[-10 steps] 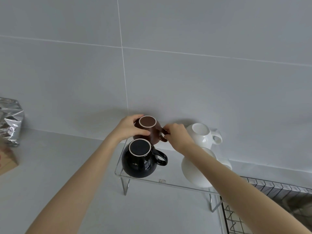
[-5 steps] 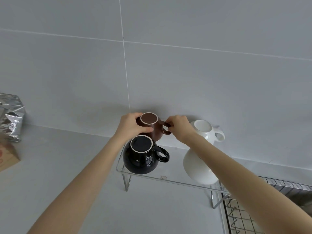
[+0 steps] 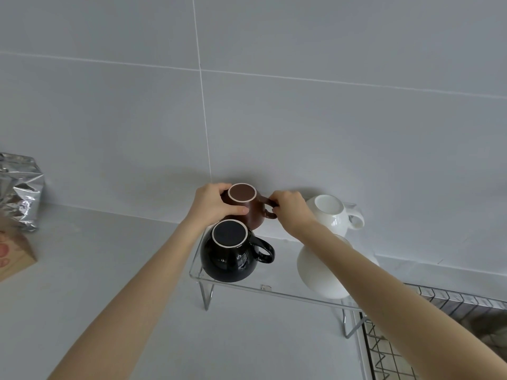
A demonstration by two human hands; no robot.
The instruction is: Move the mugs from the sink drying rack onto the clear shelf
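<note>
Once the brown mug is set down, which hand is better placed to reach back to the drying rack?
Right. The right hand pinches the brown mug handle on the side nearer the drying rack; the left hand is farther.

a clear shelf (image 3: 274, 289) on thin metal legs stands on a pale grey surface (image 3: 109, 270) against the tiled wall. four upturned mugs sit on the shelf: brown (image 3: 252, 212) and white (image 3: 333, 215) at the back, black (image 3: 227, 256) and another white (image 3: 315, 270) in front. a foil bag (image 3: 20, 193) and a brown packet (image 3: 13, 256) rest on the surface at far left.
</note>
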